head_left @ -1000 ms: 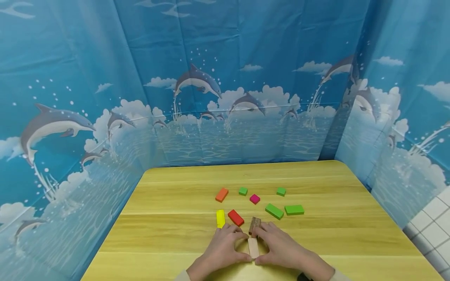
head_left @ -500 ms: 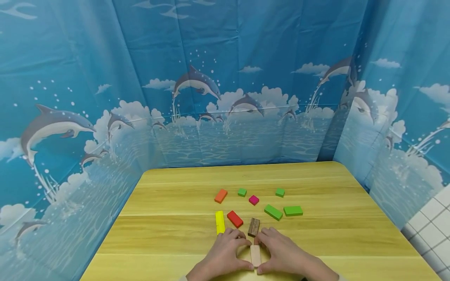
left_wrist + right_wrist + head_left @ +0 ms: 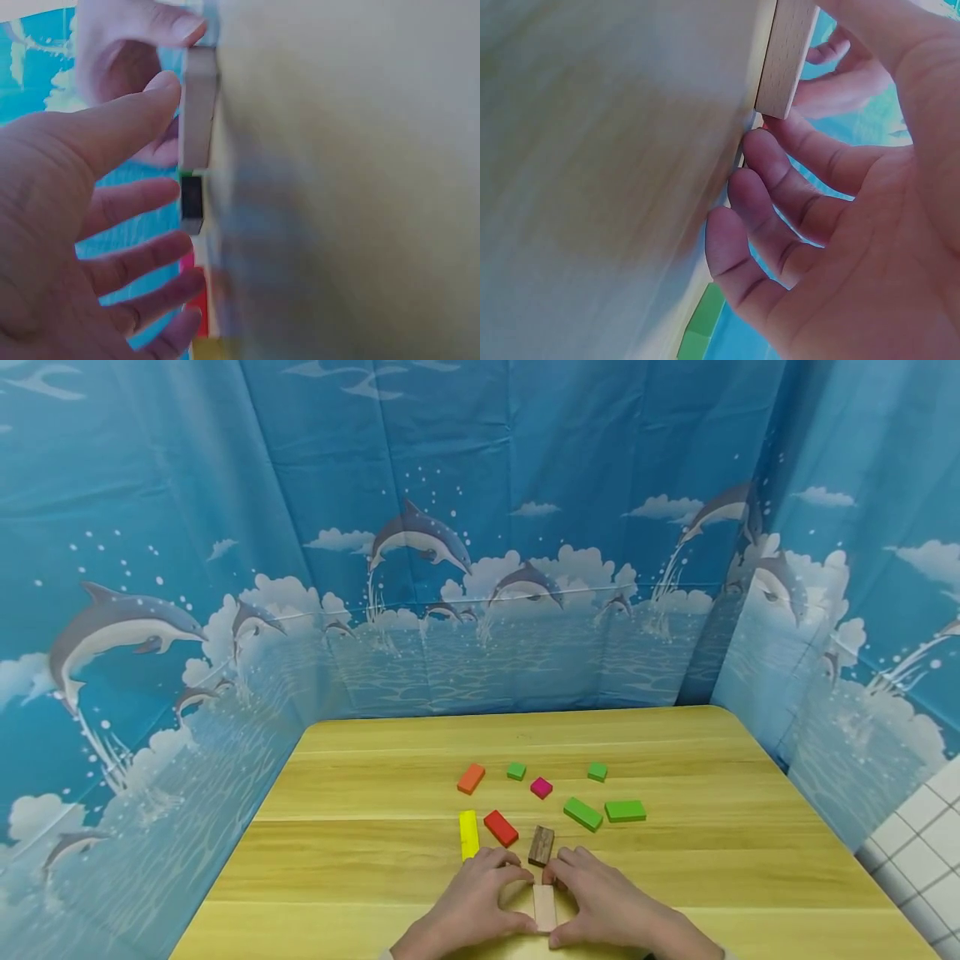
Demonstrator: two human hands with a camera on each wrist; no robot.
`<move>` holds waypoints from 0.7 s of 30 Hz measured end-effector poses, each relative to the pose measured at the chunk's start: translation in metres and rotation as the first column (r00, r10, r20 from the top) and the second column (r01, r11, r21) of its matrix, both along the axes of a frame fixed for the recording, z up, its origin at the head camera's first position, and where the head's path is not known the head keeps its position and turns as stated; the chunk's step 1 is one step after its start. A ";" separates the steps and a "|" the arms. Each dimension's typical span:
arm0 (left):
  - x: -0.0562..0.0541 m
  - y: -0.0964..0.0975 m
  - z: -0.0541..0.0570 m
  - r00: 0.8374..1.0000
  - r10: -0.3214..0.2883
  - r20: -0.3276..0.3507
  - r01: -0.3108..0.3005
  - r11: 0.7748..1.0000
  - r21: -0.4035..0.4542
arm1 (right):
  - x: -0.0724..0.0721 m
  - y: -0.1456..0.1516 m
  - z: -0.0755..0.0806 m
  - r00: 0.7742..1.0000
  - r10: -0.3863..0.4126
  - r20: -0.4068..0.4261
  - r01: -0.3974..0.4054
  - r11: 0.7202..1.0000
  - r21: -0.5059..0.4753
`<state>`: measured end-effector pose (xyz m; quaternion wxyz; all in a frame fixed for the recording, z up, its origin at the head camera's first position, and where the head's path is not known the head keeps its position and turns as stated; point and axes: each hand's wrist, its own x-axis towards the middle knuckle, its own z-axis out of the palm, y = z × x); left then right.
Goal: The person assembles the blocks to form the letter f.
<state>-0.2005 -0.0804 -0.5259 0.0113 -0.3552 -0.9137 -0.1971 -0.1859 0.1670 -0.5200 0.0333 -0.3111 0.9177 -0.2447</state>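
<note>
A pale wooden block [image 3: 544,908] lies lengthwise on the table between both hands in the head view. My right hand [image 3: 600,897] holds it at its two ends, the thumb at the near end and the index finger at the far end [image 3: 784,67]. My left hand [image 3: 476,902] is at the block's left side, thumb and fingers spread; in the left wrist view the thumb tip [image 3: 161,84] is close against it, though contact is unclear. Just beyond the far end lies a dark brown block [image 3: 542,846], apart from the pale one.
Farther back on the wooden table [image 3: 337,843] lie a yellow block [image 3: 468,833], a red block [image 3: 501,828], an orange block [image 3: 471,779], a magenta block [image 3: 542,788] and several green blocks [image 3: 582,814]. A dolphin-print curtain [image 3: 480,652] surrounds the table's far sides.
Both hands and the pale block have shifted toward the person, widening the gap to the dark brown block. Over the last half second they hardly move.
</note>
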 end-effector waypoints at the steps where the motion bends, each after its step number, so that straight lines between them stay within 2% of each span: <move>1: -0.001 -0.002 0.002 1.000 0.004 0.004 -0.004 1.000 0.021 | 0.000 0.000 0.000 1.000 0.001 0.000 -0.001 1.000 -0.003; 7: -0.016 -0.023 0.018 0.997 0.053 0.059 -0.061 0.987 0.146 | 0.002 -0.001 0.002 1.000 -0.003 0.022 0.003 1.000 -0.010; 12: -0.034 -0.046 0.027 0.985 0.103 0.141 -0.126 0.979 0.159 | 0.002 -0.003 0.003 1.000 -0.001 0.031 0.002 1.000 -0.009; 18: -0.056 -0.064 0.024 0.963 0.119 0.240 -0.161 0.973 0.165 | 0.001 -0.003 0.001 1.000 0.002 0.025 -0.002 1.000 -0.004; 21: -0.064 -0.067 0.017 0.962 0.116 0.247 -0.154 0.978 0.140 | 0.000 -0.002 0.000 1.000 0.004 0.031 -0.004 1.000 -0.003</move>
